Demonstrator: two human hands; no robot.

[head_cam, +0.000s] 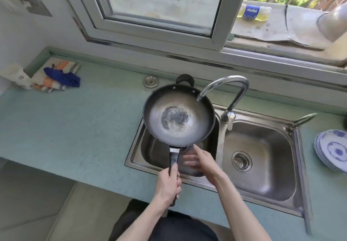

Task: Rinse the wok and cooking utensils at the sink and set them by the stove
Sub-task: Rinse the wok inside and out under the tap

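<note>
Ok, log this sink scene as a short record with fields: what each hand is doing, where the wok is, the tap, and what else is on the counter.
left hand: left hand grips the wok handle
right hand: right hand open, blurred, just below the wok rim
wok: black wok held over the left sink basin, spout above its rim
tap: chrome faucet, no water visible
right basin: right sink basin, strainer in drain
counter: folded cloths far left, stacked blue-and-white plates far right

Plastic bottle [253, 12] on window ledge, blue label — "PEPSI", seen mirrored
</note>
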